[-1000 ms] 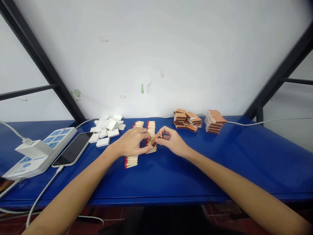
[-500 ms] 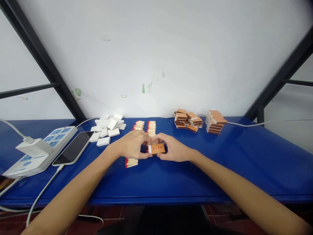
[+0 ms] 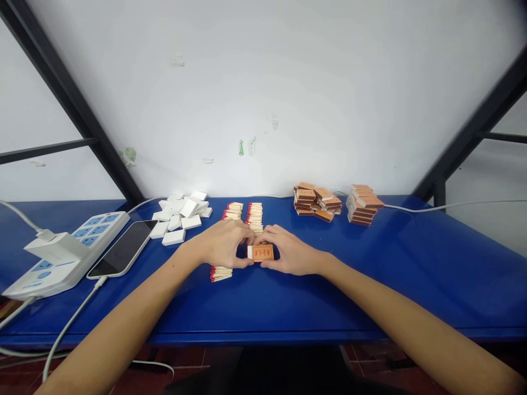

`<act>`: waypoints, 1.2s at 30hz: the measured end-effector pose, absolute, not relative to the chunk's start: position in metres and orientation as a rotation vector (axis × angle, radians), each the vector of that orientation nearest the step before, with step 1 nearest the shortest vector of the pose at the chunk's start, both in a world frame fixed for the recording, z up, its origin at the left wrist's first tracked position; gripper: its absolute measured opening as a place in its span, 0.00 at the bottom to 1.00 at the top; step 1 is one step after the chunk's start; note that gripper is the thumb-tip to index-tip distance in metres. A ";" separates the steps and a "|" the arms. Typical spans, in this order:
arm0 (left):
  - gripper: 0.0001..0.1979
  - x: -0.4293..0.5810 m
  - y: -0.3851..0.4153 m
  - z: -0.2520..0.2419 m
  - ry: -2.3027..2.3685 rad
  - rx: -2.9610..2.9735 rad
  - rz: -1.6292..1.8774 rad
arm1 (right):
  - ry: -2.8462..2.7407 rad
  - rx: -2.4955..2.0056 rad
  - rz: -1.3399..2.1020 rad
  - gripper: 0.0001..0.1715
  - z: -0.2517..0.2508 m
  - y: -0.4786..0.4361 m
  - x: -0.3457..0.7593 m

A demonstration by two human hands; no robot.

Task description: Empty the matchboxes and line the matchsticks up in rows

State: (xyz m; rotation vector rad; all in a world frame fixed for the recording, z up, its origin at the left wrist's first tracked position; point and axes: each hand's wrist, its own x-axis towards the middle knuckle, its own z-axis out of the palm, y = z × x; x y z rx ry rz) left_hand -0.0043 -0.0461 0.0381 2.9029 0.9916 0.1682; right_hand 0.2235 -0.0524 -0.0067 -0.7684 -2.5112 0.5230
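Observation:
Between my two hands is an orange matchbox [image 3: 262,252] with red lettering, its white inner tray sticking out a little at the left end. My left hand [image 3: 227,244] grips that white end between thumb and fingers. The sleeve's right end is pinched by my right hand [image 3: 290,250]. Two rows of red-tipped matches lie just beyond and beside the hands: the left row of matches [image 3: 221,273] runs partly under my left hand, and the right row of matches [image 3: 255,218] is partly covered by the fingers.
White box trays [image 3: 181,211] lie heaped at the back left. Orange matchbox sleeves [image 3: 317,200] are piled at the back, with a neater stack of matchboxes [image 3: 363,206] to their right. A phone [image 3: 123,249] and a power strip [image 3: 69,252] with cables occupy the blue table's [image 3: 411,263] left side.
The matchbox has shifted slightly left and levelled out, and less of the white tray seems to show. My right hand has moved a little left with it.

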 end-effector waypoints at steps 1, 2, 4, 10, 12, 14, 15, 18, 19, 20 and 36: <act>0.12 -0.004 -0.046 0.038 0.992 2.901 0.168 | -2.515 -0.766 0.521 0.20 -0.007 -0.052 0.223; 0.13 -0.004 -0.046 0.038 0.993 2.899 0.167 | -2.522 -0.767 0.518 0.20 -0.006 -0.052 0.223; 0.12 -0.004 -0.045 0.037 0.997 2.895 0.160 | -2.541 -0.776 0.511 0.20 -0.006 -0.053 0.223; 0.14 -0.005 -0.043 0.037 1.049 2.890 0.134 | -2.590 -0.834 0.499 0.19 -0.002 -0.053 0.226; 0.14 -0.005 -0.044 0.038 1.056 2.879 0.114 | -2.608 -0.841 0.478 0.18 0.001 -0.053 0.228; 0.14 -0.004 -0.044 0.039 1.059 2.875 0.099 | -2.625 -0.857 0.447 0.18 0.005 -0.052 0.231; 0.15 -0.004 -0.044 0.040 1.060 2.875 0.096 | -2.634 -0.872 0.433 0.19 0.007 -0.051 0.233; 0.15 -0.003 -0.045 0.040 1.057 2.874 0.096 | -2.675 -0.932 0.436 0.19 0.013 -0.048 0.241; 0.14 -0.003 -0.045 0.039 1.058 2.873 0.096 | -2.693 -0.952 0.449 0.19 0.014 -0.046 0.245; 0.14 -0.003 -0.045 0.039 1.061 2.872 0.095 | -2.709 -0.972 0.458 0.18 0.016 -0.043 0.249; 0.13 -0.006 -0.046 0.041 1.129 2.830 0.080 | -1.646 -1.517 -0.274 0.16 -0.004 0.036 0.343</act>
